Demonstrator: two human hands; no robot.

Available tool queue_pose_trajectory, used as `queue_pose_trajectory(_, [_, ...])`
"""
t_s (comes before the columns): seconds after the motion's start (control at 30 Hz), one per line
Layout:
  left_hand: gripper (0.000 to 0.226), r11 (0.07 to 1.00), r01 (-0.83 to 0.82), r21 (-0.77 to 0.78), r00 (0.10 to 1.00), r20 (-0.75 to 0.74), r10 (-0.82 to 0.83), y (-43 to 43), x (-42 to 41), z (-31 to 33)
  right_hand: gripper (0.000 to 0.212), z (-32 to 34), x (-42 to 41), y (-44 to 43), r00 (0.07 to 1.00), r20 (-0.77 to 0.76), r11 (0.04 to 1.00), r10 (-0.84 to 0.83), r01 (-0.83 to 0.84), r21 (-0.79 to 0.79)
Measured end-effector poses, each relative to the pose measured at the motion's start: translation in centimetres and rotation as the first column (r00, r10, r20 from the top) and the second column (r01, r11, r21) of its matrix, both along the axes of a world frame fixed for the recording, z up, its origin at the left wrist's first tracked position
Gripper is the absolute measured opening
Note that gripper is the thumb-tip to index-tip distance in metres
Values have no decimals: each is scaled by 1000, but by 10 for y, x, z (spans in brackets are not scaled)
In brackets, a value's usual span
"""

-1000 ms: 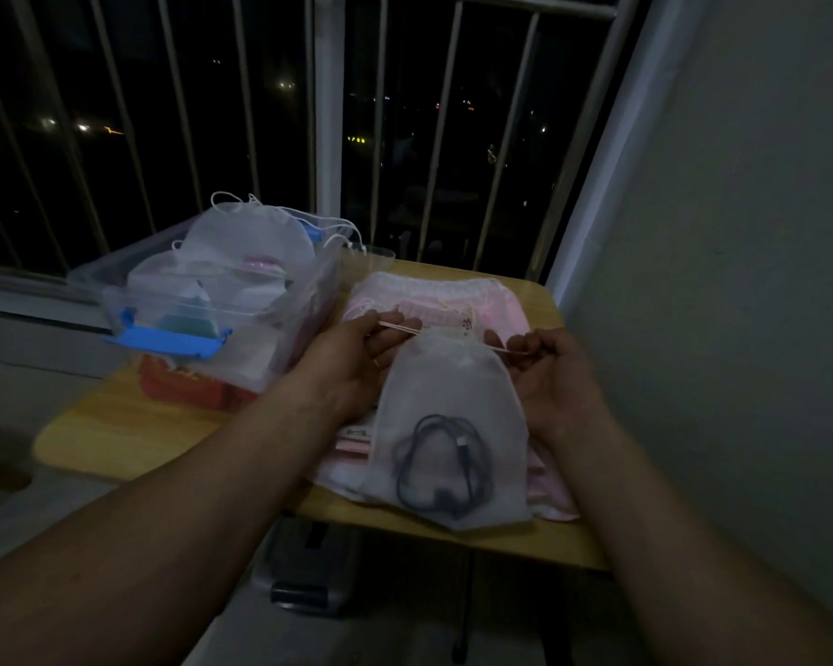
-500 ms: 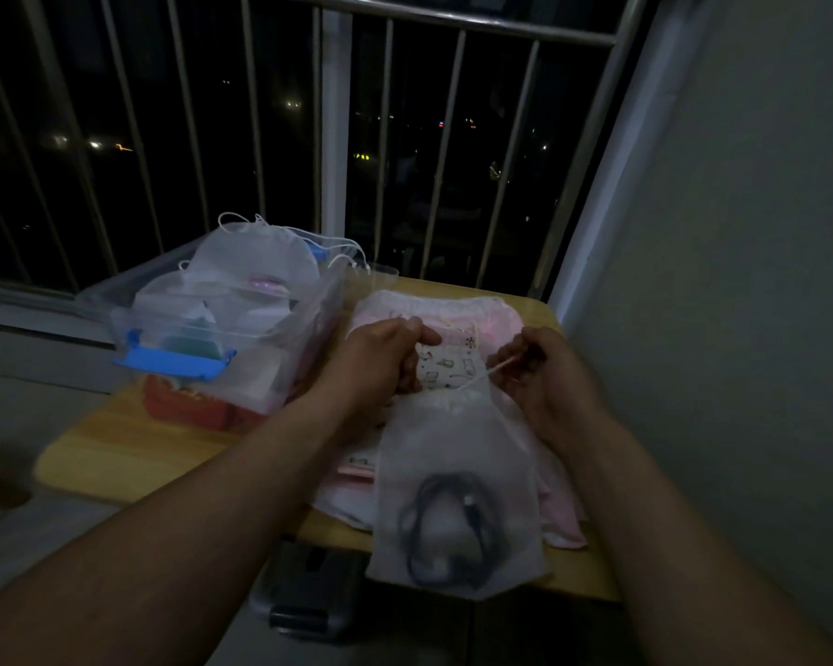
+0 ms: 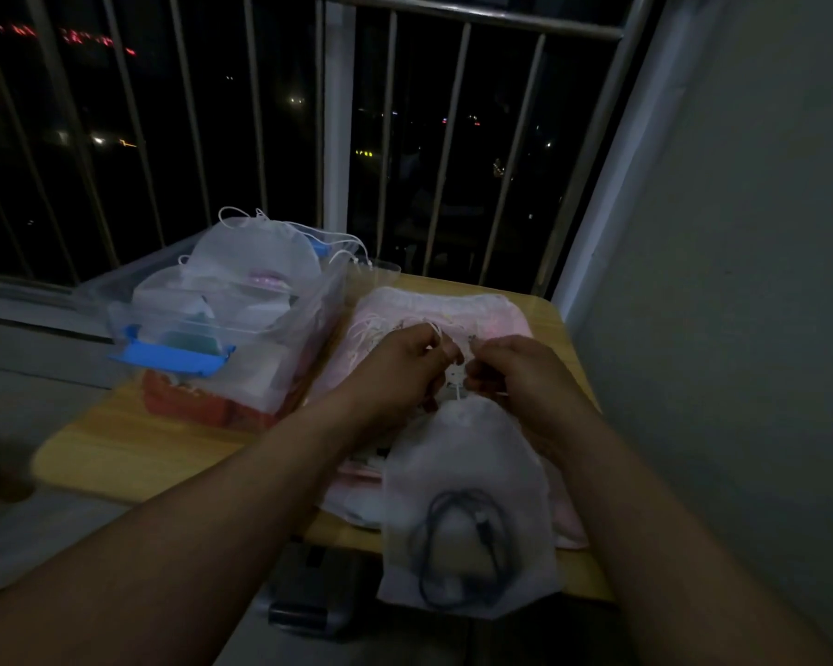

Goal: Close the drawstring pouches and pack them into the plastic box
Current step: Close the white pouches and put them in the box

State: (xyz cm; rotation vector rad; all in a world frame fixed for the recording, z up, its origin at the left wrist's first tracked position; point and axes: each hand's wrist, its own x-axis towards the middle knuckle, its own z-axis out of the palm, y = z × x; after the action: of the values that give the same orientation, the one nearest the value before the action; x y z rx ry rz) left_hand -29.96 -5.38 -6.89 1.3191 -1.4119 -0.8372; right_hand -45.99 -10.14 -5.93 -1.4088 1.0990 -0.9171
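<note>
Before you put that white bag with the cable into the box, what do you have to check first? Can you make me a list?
1. Left hand and right hand both pinch the drawstring: ok.
2. Neck of the white pouch bunched shut: ok.
3. Knot in the drawstring: cannot tell, the hands hide it.
4. Cable all inside the pouch: ok.
5. Room in the plastic box: not ok, pouches heap above its rim.
6. Pouch fully on the table: not ok, its bottom hangs over the near edge.
</note>
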Motion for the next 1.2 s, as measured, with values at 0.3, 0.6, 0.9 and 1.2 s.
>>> queue_pose_trajectory(0.3, [30,994,-101,-33,988,-118,96,-5,-8,-6,12,-17,-2,5,967,234,957,99,-158,244])
queue_pose_trajectory(0.6, [34,975,-209,-77,955,-230,186,-9,5,0,11,-5,8,15,989,-53,985,140,-133,110])
queue_pose_trajectory(0.9, [32,994,-97,-57,982,-166,87,-1,1,11,20,-3,11,21,938,-219,958,267,-284,-45])
queue_pose_trajectory(1.2, [47,998,8,-70,961,276,12,1,-6,5,17,-10,7,15,983,-23,982,184,-183,56])
